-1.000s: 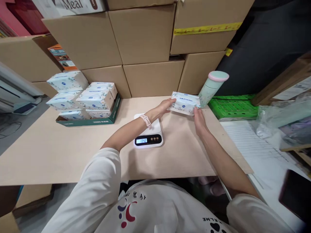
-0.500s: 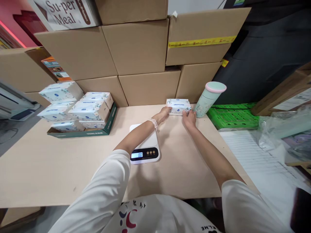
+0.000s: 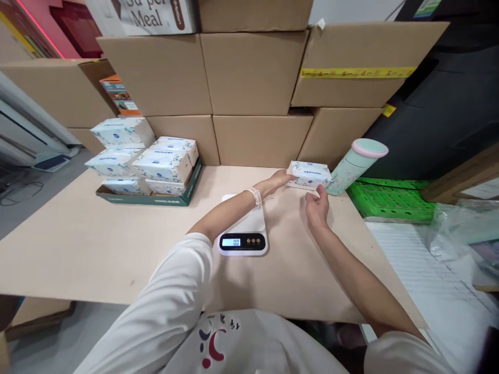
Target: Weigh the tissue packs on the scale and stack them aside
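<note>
At the back right of the table lies a white tissue pack with blue print and a leaf pattern. My left hand reaches across to its left end, thumb on the front face; the other fingers are largely hidden there. Just in front of the pack's right part is my right hand, fingers apart and holding nothing, a fingertip close to the pack's lower edge. A mint-green tumbler with a pink rim stands against the pack's right end. Under my left forearm sits a white kitchen scale reading 0.0.
Several similar tissue packs are stacked in a green tray at the left. Cardboard boxes form a wall behind the table. A green plastic crate lies beyond the right edge, near clear plastic wrap.
My right hand has drawn back from the tissue pack and its fingers have opened. My left hand stays at the pack's left end. The whole view has shifted.
</note>
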The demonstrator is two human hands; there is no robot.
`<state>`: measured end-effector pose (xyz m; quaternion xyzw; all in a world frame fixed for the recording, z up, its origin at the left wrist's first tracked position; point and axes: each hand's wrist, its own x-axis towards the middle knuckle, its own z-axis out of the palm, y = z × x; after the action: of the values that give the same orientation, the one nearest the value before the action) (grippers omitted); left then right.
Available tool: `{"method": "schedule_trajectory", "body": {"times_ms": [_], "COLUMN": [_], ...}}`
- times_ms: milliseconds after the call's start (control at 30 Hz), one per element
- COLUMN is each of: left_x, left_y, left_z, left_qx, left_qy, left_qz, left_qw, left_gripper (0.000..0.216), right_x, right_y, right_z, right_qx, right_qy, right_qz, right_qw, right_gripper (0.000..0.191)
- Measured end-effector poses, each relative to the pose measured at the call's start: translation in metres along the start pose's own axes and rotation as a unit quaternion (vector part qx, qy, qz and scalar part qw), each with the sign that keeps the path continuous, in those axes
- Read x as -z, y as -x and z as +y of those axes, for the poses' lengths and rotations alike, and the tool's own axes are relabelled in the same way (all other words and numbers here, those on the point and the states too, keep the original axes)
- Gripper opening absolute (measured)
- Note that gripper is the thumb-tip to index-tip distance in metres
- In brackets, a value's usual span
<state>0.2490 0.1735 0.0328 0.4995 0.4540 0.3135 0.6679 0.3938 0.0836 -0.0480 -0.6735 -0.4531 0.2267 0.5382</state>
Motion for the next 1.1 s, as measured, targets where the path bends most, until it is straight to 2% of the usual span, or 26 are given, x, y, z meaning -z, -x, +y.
{"method": "schedule_trajectory", "body": {"times_ms": [100, 167, 200, 267, 300, 367, 433, 500, 567, 633, 733, 867, 1000, 1100], "left_x": [0.048, 0.094, 0.119, 0.173, 0.199, 0.249, 0.29, 0.319, 0.336, 0.345, 0.348, 0.347, 0.343, 0.335], "left_y": [0.054, 0.097, 0.118, 0.157, 0.174, 0.199, 0.215, 0.221, 0.22, 0.216, 0.211, 0.203, 0.196, 0.196], "left_z": [0.024, 0.038, 0.044, 0.05, 0.051, 0.049, 0.042, 0.033, 0.024, 0.018, 0.013, 0.01, 0.007, 0.003], "left_qx": [-0.137, -0.238, -0.277, -0.327, -0.33, -0.315, -0.282, -0.243, -0.213, -0.201, -0.211, -0.207, -0.162, -0.158], "left_qy": [-0.057, -0.083, -0.091, -0.106, -0.098, -0.078, -0.057, -0.046, -0.042, -0.047, -0.069, -0.083, -0.013, 0.042], "left_qz": [0.039, 0.104, 0.162, 0.328, 0.411, 0.514, 0.563, 0.582, 0.582, 0.575, 0.565, 0.54, 0.513, 0.488], "left_qw": [0.988, 0.962, 0.943, 0.88, 0.844, 0.794, 0.775, 0.775, 0.784, 0.791, 0.795, 0.812, 0.843, 0.857], "left_gripper": [0.049, 0.036, 0.029, 0.017, 0.014, 0.017, 0.021, 0.019, 0.018, 0.02, 0.026, 0.034, 0.022, 0.022], "right_x": [-0.013, -0.026, -0.035, -0.058, -0.072, -0.106, -0.146, -0.187, -0.224, -0.253, -0.279, -0.292, -0.293, -0.284], "right_y": [0.011, 0.015, 0.018, 0.026, 0.031, 0.041, 0.052, 0.06, 0.066, 0.071, 0.076, 0.079, 0.079, 0.079], "right_z": [-0.032, -0.065, -0.083, -0.119, -0.137, -0.168, -0.194, -0.214, -0.228, -0.236, -0.242, -0.242, -0.24, -0.238], "right_qx": [-0.016, -0.004, 0.005, 0.016, 0.015, -0.01, -0.069, -0.128, -0.159, -0.166, -0.178, -0.195, -0.206, -0.213], "right_qy": [-0.064, -0.108, -0.122, -0.152, -0.169, -0.205, -0.229, -0.234, -0.23, -0.228, -0.23, -0.235, -0.246, -0.258], "right_qz": [0.008, -0.041, -0.079, -0.17, -0.217, -0.305, -0.363, -0.39, -0.396, -0.395, -0.382, -0.357, -0.35, -0.365], "right_qw": [0.998, 0.993, 0.989, 0.974, 0.961, 0.93, 0.9, 0.881, 0.874, 0.874, 0.877, 0.883, 0.88, 0.869], "right_gripper": [0.075, 0.067, 0.062, 0.051, 0.045, 0.033, 0.021, 0.013, 0.012, 0.015, 0.015, 0.016, 0.019, 0.025]}}
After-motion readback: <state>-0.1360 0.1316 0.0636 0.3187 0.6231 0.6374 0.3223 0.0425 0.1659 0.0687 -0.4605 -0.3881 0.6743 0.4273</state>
